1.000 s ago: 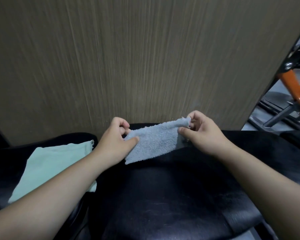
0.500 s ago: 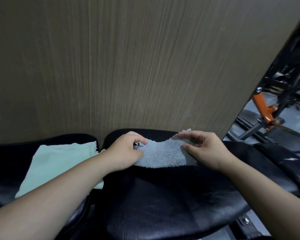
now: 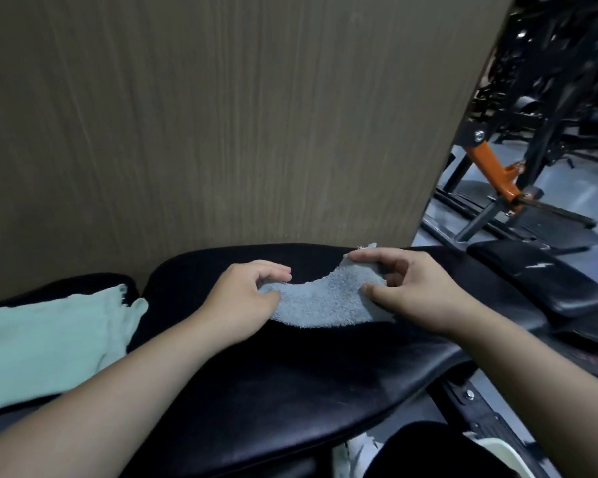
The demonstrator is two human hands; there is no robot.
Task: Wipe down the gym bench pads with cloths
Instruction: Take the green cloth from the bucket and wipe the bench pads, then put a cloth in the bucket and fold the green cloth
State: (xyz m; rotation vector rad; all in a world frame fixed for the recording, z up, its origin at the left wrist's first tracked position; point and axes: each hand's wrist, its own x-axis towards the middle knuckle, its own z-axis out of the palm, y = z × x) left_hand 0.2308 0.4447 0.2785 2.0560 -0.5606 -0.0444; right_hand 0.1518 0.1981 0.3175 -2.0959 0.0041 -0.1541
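A grey cloth [image 3: 320, 303] was held btwn both hands over the far part of the black pad [image 3: 290, 374], its lower edge lying on the pad. The left hand [image 3: 244, 301] was closed on the cloth's left end, thumb & fingers pinched. The right hand [image 3: 416, 293] gripped the right end, w/ the top corner caught under the fingertips and the thumb pressed on the cloth's face. The cloth sagged in a curve btwn the two grips. A green cloth [image 3: 49, 343] was spread flat on a second pad [image 3: 94, 284] to the left, its right edge at the gap btwn the pads. A wood-grain panel [image 3: 221, 115] stood right behind the pads' far edge. An orange & black frame [image 3: 494, 167] was seen at the right, well apart from the hands.
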